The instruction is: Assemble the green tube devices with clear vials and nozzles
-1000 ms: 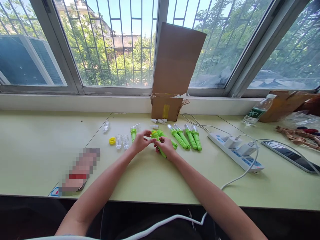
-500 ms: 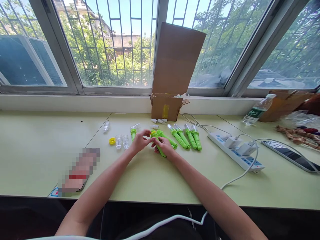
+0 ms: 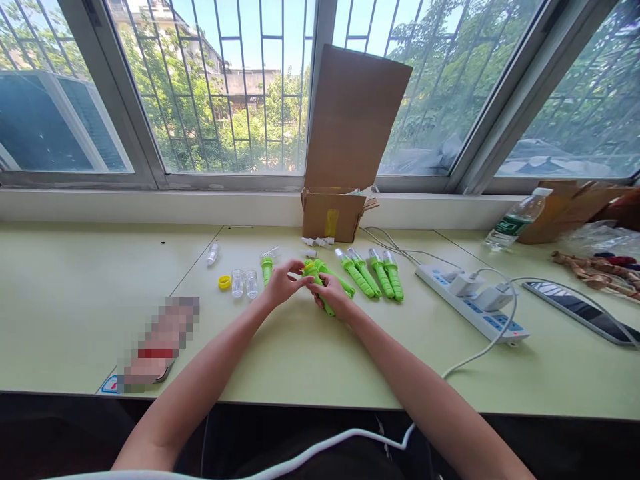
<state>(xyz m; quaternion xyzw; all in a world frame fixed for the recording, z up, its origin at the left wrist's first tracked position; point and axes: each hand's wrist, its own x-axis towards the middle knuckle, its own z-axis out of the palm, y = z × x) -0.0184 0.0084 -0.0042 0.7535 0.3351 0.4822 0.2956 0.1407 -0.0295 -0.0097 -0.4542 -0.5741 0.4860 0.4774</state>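
My right hand (image 3: 334,295) grips a green ribbed plastic stick (image 3: 325,304) that lies slanted over the table. My left hand (image 3: 283,281) pinches the top end of that same stick (image 3: 309,269) with thumb and fingers. A second green stick (image 3: 340,283) lies just behind my right hand. Several more green sticks with clear caps (image 3: 373,273) lie in a row to the right. Left of my hands are a short green piece (image 3: 267,268), two small clear cups (image 3: 244,283) and a yellow cap (image 3: 225,282).
An open cardboard box (image 3: 334,212) stands at the window sill with small white parts (image 3: 318,242) before it. A power strip (image 3: 470,301) with plugs and white cables lies at right, beside a phone (image 3: 580,311), a water bottle (image 3: 517,219) and a blurred object (image 3: 159,341) at left.
Both hands stay on the green stick; the fingers shift slightly at its top end. Nothing else has moved.
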